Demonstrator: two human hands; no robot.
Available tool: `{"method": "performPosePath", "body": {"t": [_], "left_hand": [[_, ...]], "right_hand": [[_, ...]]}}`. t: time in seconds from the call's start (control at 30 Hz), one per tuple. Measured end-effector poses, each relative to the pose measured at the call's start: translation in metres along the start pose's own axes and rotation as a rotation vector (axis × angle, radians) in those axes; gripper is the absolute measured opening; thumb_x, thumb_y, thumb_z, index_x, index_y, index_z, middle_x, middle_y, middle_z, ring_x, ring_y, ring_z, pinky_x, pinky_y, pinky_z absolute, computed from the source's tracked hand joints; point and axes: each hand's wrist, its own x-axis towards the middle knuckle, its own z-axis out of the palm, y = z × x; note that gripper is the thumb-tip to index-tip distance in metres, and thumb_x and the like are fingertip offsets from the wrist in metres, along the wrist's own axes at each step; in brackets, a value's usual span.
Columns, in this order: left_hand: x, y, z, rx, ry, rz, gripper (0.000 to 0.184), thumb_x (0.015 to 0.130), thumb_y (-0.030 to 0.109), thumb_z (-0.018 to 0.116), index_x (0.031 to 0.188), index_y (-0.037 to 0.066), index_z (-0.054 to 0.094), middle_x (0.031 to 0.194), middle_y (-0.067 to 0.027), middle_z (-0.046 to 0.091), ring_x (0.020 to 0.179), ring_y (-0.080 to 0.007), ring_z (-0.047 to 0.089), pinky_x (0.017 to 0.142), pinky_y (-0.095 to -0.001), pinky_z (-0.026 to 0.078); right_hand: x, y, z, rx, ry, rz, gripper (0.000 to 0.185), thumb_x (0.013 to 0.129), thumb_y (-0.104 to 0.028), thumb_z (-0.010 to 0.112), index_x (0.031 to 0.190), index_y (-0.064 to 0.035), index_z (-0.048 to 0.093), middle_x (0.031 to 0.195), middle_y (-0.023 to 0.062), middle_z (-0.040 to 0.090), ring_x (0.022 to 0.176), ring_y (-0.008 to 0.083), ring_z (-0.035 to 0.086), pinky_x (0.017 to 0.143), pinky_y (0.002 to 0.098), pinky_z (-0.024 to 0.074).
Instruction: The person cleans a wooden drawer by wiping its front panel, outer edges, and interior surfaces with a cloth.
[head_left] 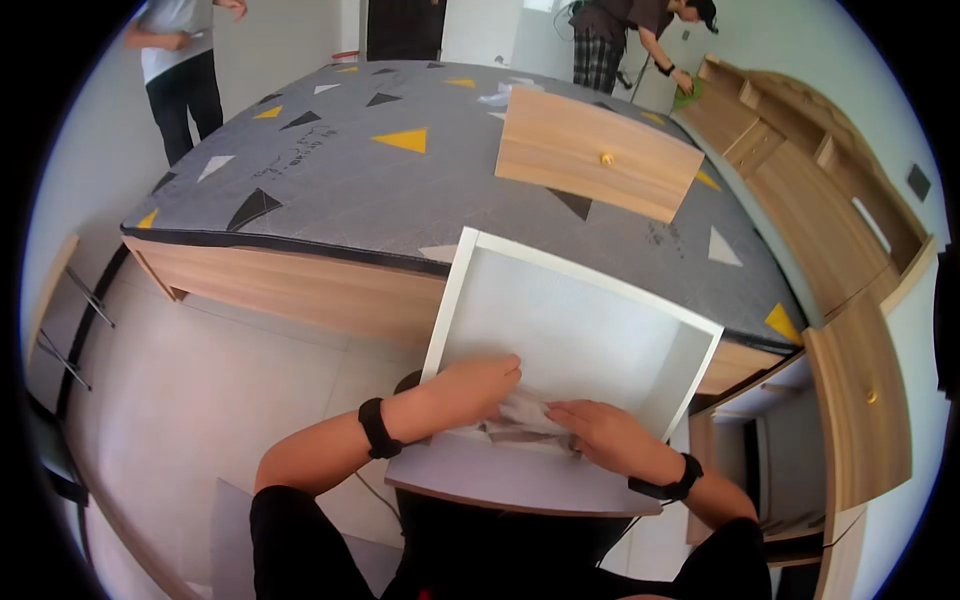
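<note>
A white-sided drawer (560, 315) rests tilted at my lap, its pale inside facing up and its wood-edged front panel (520, 475) towards me. At the near end of the drawer, a crumpled whitish cloth (530, 412) lies between my hands; it could be a wipe. My left hand (482, 388) is closed at the left end of the cloth, its fingers curled and partly hidden. My right hand (607, 432) grips the cloth's right end with bent fingers, close to the drawer's near wall. Both wrists wear black bands.
A bed with a patterned grey mattress (330, 180) stands ahead. Another wooden drawer (600, 150) with a round knob lies on it. Wooden headboard shelving (800, 190) and an open bedside cabinet (775, 450) line the right. One person stands far left; another wipes the headboard with a green cloth (688, 95).
</note>
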Motion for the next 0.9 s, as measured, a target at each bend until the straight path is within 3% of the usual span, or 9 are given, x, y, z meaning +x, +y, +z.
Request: {"method": "performPosePath", "body": {"t": [0.1, 0.2, 0.27, 0.37, 0.47, 0.6, 0.7, 0.77, 0.9], "left_hand": [[-0.004, 0.003, -0.001, -0.019, -0.017, 0.002, 0.027, 0.079, 0.015, 0.073, 0.096, 0.001, 0.057, 0.102, -0.0119, 0.057, 0.090, -0.0317, 0.065, 0.071, -0.0446, 0.054], [-0.005, 0.000, 0.002, 0.092, -0.084, -0.064, 0.018, 0.078, 0.011, 0.069, 0.090, 0.004, 0.058, 0.089, -0.0096, 0.058, 0.092, -0.0291, 0.065, 0.069, -0.0438, 0.054], [-0.006, 0.001, 0.002, 0.153, 0.112, -0.008, 0.013, 0.077, 0.011, 0.067, 0.084, 0.005, 0.056, 0.080, -0.0081, 0.057, 0.092, -0.0277, 0.065, 0.069, -0.0430, 0.053], [-0.003, 0.007, -0.012, 0.122, 0.275, 0.085, 0.014, 0.077, 0.009, 0.065, 0.088, 0.005, 0.058, 0.089, -0.0109, 0.061, 0.095, -0.0292, 0.066, 0.072, -0.0436, 0.054], [0.000, 0.003, -0.011, 0.135, 0.444, 0.196, 0.017, 0.082, 0.006, 0.059, 0.099, 0.003, 0.061, 0.095, -0.0143, 0.064, 0.099, -0.0313, 0.065, 0.077, -0.0431, 0.052], [-0.006, 0.014, -0.028, -0.193, 0.248, -0.033, 0.026, 0.087, 0.008, 0.058, 0.112, 0.002, 0.059, 0.098, -0.0168, 0.063, 0.096, -0.0337, 0.065, 0.078, -0.0427, 0.052], [-0.006, 0.017, -0.034, -0.165, 0.246, -0.101, 0.032, 0.093, 0.015, 0.059, 0.121, 0.002, 0.057, 0.095, -0.0163, 0.063, 0.090, -0.0360, 0.065, 0.078, -0.0436, 0.052], [-0.009, 0.017, -0.037, -0.107, 0.142, 0.022, 0.042, 0.093, 0.029, 0.064, 0.125, 0.002, 0.056, 0.092, -0.0157, 0.064, 0.083, -0.0369, 0.065, 0.074, -0.0438, 0.052], [-0.009, 0.019, -0.035, -0.062, -0.006, -0.023, 0.063, 0.087, 0.046, 0.069, 0.132, 0.003, 0.055, 0.093, -0.0165, 0.067, 0.082, -0.0357, 0.066, 0.071, -0.0444, 0.052]], "right_hand": [[0.005, -0.012, -0.023, 0.015, 0.006, -0.020, 0.056, 0.077, 0.000, 0.066, 0.133, -0.0029, 0.056, 0.129, 0.0179, 0.060, 0.115, 0.0358, 0.058, 0.097, 0.0443, 0.0493], [0.004, -0.012, -0.021, 0.041, 0.038, 0.204, 0.057, 0.082, -0.005, 0.067, 0.138, -0.0041, 0.053, 0.120, 0.0204, 0.062, 0.110, 0.0379, 0.060, 0.091, 0.0448, 0.0501], [-0.003, 0.004, -0.011, 0.031, -0.106, 0.347, 0.058, 0.087, -0.012, 0.067, 0.142, -0.0053, 0.049, 0.110, 0.0225, 0.064, 0.102, 0.0386, 0.062, 0.087, 0.0442, 0.0504], [0.000, 0.009, -0.012, 0.104, -0.243, 0.346, 0.059, 0.091, -0.016, 0.066, 0.145, -0.0051, 0.046, 0.107, 0.0228, 0.065, 0.100, 0.0385, 0.063, 0.087, 0.0434, 0.0505], [-0.004, 0.009, -0.018, 0.156, -0.169, 0.357, 0.059, 0.094, -0.015, 0.063, 0.149, -0.0057, 0.043, 0.109, 0.0239, 0.065, 0.097, 0.0380, 0.065, 0.085, 0.0424, 0.0516], [-0.014, 0.016, -0.032, 0.206, 0.019, 0.245, 0.055, 0.099, -0.015, 0.057, 0.151, -0.0068, 0.040, 0.111, 0.0246, 0.065, 0.096, 0.0386, 0.065, 0.085, 0.0409, 0.0517], [-0.019, 0.010, -0.043, 0.161, 0.091, 0.034, 0.051, 0.103, -0.017, 0.051, 0.152, -0.0077, 0.040, 0.114, 0.0248, 0.064, 0.095, 0.0372, 0.066, 0.088, 0.0392, 0.0510], [-0.020, -0.015, -0.053, 0.614, -0.442, 0.661, 0.049, 0.105, -0.020, 0.048, 0.152, -0.0079, 0.039, 0.119, 0.0238, 0.064, 0.101, 0.0352, 0.064, 0.095, 0.0382, 0.0481], [-0.058, 0.014, 0.004, 0.576, -0.263, 0.277, 0.046, 0.107, -0.025, 0.046, 0.148, -0.0054, 0.045, 0.122, 0.0231, 0.064, 0.107, 0.0335, 0.062, 0.098, 0.0374, 0.0469]]}}
